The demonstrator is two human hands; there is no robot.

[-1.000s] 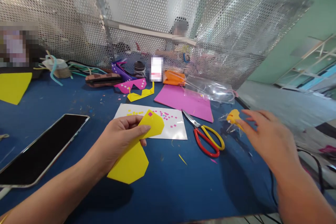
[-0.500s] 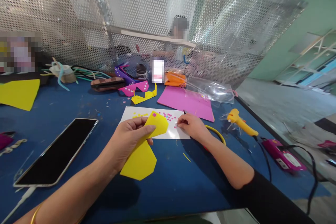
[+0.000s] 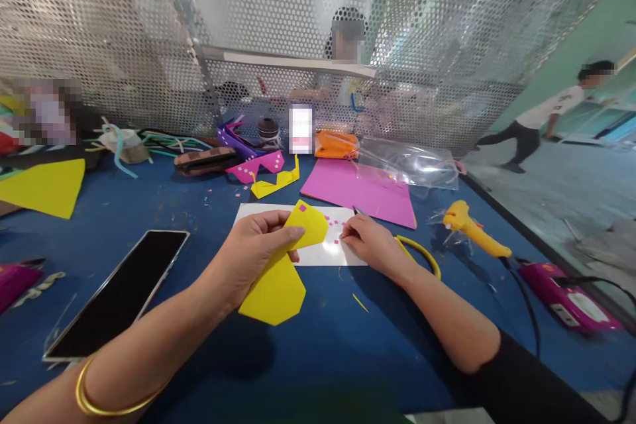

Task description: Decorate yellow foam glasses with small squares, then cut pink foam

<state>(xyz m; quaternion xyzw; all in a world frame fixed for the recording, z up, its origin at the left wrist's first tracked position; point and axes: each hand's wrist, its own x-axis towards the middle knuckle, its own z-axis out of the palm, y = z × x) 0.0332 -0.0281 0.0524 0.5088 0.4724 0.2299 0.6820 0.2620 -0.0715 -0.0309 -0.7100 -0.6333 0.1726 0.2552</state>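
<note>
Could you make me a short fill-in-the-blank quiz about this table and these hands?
1. The left hand holds a cutout coloured ____.
2. The right hand is at the sheet with pink bits; that sheet is ____.
3. A gold bracelet circles the ____ arm.
4. The glue gun is coloured ____.

Missing words: yellow; white; left; yellow.

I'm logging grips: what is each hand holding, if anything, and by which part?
The left hand holds the yellow cutout near its middle. The right hand is at the white sheet; whether it grips anything cannot be told.
</note>
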